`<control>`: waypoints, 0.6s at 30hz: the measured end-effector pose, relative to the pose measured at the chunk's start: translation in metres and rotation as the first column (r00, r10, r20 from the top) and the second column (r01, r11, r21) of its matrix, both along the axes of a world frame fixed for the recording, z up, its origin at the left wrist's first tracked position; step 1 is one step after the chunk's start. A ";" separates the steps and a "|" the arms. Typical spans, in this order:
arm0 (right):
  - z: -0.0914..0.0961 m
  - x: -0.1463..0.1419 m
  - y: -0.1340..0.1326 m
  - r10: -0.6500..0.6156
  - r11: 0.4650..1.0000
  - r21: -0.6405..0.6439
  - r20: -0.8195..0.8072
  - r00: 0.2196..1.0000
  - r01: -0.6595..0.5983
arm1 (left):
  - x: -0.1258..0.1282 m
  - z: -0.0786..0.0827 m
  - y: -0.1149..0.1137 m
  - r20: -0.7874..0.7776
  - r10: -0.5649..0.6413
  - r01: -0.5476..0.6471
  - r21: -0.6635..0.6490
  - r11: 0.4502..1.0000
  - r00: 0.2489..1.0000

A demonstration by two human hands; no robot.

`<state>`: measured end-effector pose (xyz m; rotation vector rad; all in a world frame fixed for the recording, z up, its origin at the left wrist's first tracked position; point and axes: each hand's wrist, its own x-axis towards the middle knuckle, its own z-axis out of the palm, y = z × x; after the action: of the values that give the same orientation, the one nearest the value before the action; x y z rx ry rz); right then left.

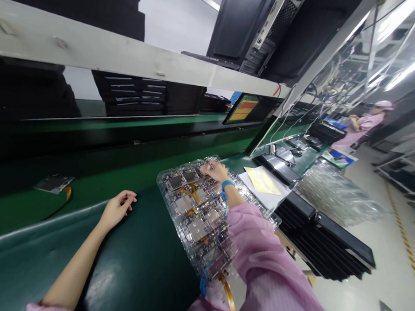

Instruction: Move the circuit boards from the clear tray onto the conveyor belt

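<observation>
A clear plastic tray (176, 216) with several circuit boards in its pockets lies tilted at the table's edge. Some of those boards have orange ribbon cables. My right hand (216, 171), with a blue wrist strap (227, 183), reaches over the tray's far part. Its fingers are closed on a circuit board there, mostly hidden by the hand. My left hand (117, 210) rests on the green mat (142, 263), fingers loosely curled and apart, with nothing visible in them. Farther left lies a single circuit board (55, 183) with an orange ribbon cable.
A white shelf beam (129, 54) runs above the bench, carrying a black computer case (242, 27). Right of the tray are yellow paper (262, 180), stacked black panels (342, 241) and a pile of clear trays (334, 192). A co-worker in pink (360, 126) is farther along the bench.
</observation>
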<state>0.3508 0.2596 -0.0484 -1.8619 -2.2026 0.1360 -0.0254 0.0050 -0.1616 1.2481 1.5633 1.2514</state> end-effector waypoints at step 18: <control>0.001 0.003 -0.002 0.054 0.998 -0.053 0.167 0.985 -0.046 | -0.060 0.009 -0.002 -0.423 0.502 -0.433 0.255 0.865 0.754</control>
<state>0.3536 0.2574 -0.0472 -1.9081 -2.3794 0.0440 -0.0853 0.0033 -0.1525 1.3745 2.2963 1.4531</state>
